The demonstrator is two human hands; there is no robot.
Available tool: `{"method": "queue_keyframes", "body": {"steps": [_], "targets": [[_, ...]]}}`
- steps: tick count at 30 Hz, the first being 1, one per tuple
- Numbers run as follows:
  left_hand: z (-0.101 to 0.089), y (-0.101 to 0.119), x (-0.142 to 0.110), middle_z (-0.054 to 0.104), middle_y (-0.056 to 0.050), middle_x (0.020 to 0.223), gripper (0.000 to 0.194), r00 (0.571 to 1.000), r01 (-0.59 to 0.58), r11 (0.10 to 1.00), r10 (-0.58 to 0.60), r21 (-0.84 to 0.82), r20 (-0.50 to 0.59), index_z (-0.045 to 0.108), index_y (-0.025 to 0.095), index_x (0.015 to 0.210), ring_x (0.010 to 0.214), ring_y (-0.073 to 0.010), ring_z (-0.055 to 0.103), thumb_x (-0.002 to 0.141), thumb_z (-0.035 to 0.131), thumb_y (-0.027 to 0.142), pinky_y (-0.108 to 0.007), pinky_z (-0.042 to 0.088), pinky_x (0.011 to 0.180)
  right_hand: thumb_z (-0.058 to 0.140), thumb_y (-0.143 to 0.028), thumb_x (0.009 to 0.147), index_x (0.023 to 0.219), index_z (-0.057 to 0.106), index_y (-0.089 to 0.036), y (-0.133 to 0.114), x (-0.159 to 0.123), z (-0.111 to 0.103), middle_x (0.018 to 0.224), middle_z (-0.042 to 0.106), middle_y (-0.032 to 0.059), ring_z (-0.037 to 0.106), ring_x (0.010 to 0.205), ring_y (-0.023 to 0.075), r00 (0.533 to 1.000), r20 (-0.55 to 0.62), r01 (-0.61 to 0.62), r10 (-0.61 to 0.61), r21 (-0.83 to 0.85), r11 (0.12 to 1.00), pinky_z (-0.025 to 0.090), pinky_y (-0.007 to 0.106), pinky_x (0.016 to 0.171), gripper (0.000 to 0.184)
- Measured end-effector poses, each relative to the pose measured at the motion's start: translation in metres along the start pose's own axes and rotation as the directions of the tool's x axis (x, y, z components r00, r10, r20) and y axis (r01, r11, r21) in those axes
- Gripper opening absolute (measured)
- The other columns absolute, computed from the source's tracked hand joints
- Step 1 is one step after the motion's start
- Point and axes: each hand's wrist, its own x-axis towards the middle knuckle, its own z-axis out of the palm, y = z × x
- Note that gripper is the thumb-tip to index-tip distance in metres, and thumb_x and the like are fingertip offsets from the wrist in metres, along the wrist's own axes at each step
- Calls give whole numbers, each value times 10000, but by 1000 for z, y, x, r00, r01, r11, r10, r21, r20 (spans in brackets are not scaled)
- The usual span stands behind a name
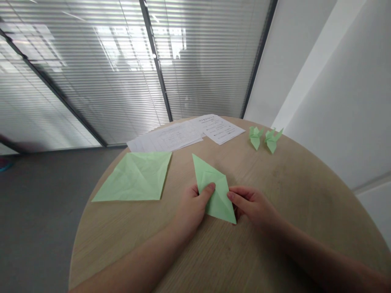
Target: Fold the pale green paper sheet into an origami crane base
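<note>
A folded sheet of light green origami paper [217,191], diamond-shaped with crease lines, is held up over the table in front of me. My left hand [197,203] grips its left side, thumb lying on the face and the fingers tucked behind. On the right edge, my right hand [249,203] pinches the paper between thumb and index finger; its other fingers curl partly out of sight. Left of my hands lies a larger creased green paper sheet [137,177], flat on the wood.
The round wooden table [269,252] fills the lower view. White printed sheets [171,136] overlap at its far edge. Two green folded paper cranes [255,137] stand at the far right. Beyond are a glass partition with blinds [207,61] and a white wall [345,101].
</note>
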Motion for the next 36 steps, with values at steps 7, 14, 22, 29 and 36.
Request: {"method": "queue_keyframes", "body": {"steps": [7,14,22,29,36], "targets": [[1,-3,1,748,-87,782,313,999,-28,999,27,20,34,722,130,919,647,-189,669,873,641,429,-276,536,621,725,-619,735,984,742,-122,1,1,0,645,649,16,620,504,108,1000,-11,-8,8,-8,1000,535,210,489,556],[1,-2,1,754,-108,821,335,999,-13,999,11,43,48,710,117,858,655,-199,669,787,740,443,-283,535,610,736,-600,742,982,744,-126,3,2,0,673,673,26,630,529,111,1000,-11,-7,7,2,1000,542,220,517,531],[3,2,-2,752,-95,784,267,999,12,1000,-11,-22,35,714,130,850,664,-205,681,782,752,386,-293,548,630,730,-635,720,900,739,-128,-3,0,2,634,642,13,603,527,99,1000,-13,-9,9,-24,1000,517,211,515,538],[3,6,-4,742,-88,755,260,999,25,997,-23,-75,33,706,117,827,612,-176,653,769,760,364,-266,532,587,756,-624,693,883,730,-123,-3,1,0,684,672,23,600,535,89,996,57,-71,73,-29,997,538,226,558,536],[4,10,-5,747,-98,772,248,999,36,994,-35,-99,6,714,105,858,604,-174,649,763,758,330,-262,529,577,834,-545,634,994,742,-129,0,4,-3,778,717,44,631,602,102,991,85,-109,105,45,993,554,250,618,557]]}}
